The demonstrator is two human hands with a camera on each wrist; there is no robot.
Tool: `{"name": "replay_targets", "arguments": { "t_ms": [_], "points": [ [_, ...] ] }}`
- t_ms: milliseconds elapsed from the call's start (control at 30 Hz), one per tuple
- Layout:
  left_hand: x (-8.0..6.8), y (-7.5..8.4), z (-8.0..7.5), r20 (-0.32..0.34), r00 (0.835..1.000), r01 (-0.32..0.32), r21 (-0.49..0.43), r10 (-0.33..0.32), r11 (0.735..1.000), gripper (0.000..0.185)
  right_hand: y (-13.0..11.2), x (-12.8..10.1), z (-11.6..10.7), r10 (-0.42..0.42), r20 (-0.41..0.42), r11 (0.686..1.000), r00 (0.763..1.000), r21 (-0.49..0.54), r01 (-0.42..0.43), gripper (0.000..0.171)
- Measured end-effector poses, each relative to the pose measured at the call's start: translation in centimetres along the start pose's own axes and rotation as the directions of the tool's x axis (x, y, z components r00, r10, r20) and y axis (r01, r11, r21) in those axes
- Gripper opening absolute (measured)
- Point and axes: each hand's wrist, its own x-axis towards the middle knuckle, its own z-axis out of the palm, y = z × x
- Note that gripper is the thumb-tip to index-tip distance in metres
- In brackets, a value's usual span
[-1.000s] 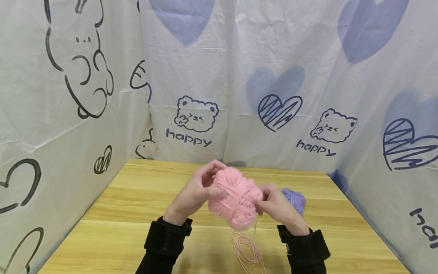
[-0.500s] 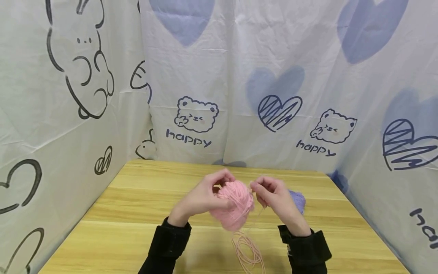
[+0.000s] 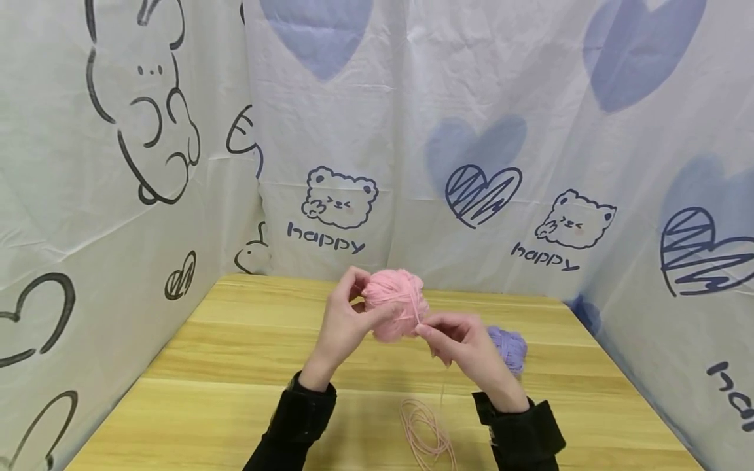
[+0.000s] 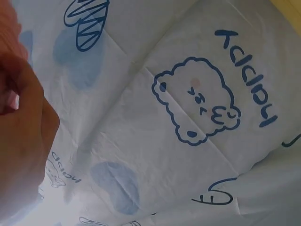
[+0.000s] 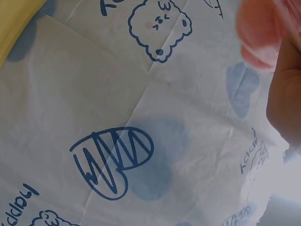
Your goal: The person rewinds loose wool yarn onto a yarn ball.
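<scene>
A ball of pink yarn (image 3: 396,297) is held above the table by my left hand (image 3: 347,320), its thumb across the near side and its fingers behind. At the ball's lower right, my right hand (image 3: 462,340) pinches a pink strand between thumb and forefinger. Below the hands, a loose coil of pink yarn (image 3: 425,435) lies on the table. Part of the left hand (image 4: 23,122) and a bit of pink show at the edge of the left wrist view. In the right wrist view the pink ball (image 5: 258,33) is blurred beside the right hand (image 5: 284,99).
A small purple yarn ball (image 3: 509,350) lies on the wooden table (image 3: 235,366), just beyond the right hand. White curtains (image 3: 330,131) printed with hearts and bears enclose the table at the back and both sides.
The pink ball has turned in the left hand, dipping and then rising toward the back. The right hand swung up off the ball, then came back down to its lower right with a strand.
</scene>
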Motion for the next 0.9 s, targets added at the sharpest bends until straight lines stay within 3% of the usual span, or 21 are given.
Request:
{"name": "replay_targets", "arguments": {
  "t_ms": [167,300,533,700,800,900],
  "points": [
    [0.1,0.4,-0.1,-0.073,0.997,-0.018,-0.183,0.005,0.983,0.037,0.2,0.2,0.5,0.059,0.110,0.998,0.992,-0.004,-0.059,0.018],
    [0.1,0.7,-0.2,-0.067,0.998,-0.019,-0.279,0.000,0.960,0.035,0.5,0.5,0.7,0.077,0.185,0.997,0.980,0.000,-0.079,0.020],
    [-0.1,0.7,-0.4,0.016,1.000,0.003,-0.308,0.002,0.951,0.033,0.8,0.4,0.5,0.073,0.169,0.996,0.983,0.040,-0.081,0.021],
    [-0.1,0.8,-0.5,0.089,0.996,0.027,-0.381,0.008,0.924,0.032,1.0,0.3,0.2,0.041,0.159,0.998,0.986,0.034,-0.047,0.016],
    [-0.2,0.9,-0.6,0.157,0.987,0.043,-0.419,0.026,0.907,0.032,1.0,0.2,-0.1,0.030,0.165,0.999,0.986,0.037,-0.037,0.011],
    [-0.3,1.0,-0.7,0.250,0.967,0.061,-0.420,0.051,0.905,0.032,0.9,0.0,-0.4,0.104,0.140,0.994,0.985,0.027,-0.108,0.011]
  ]
}}
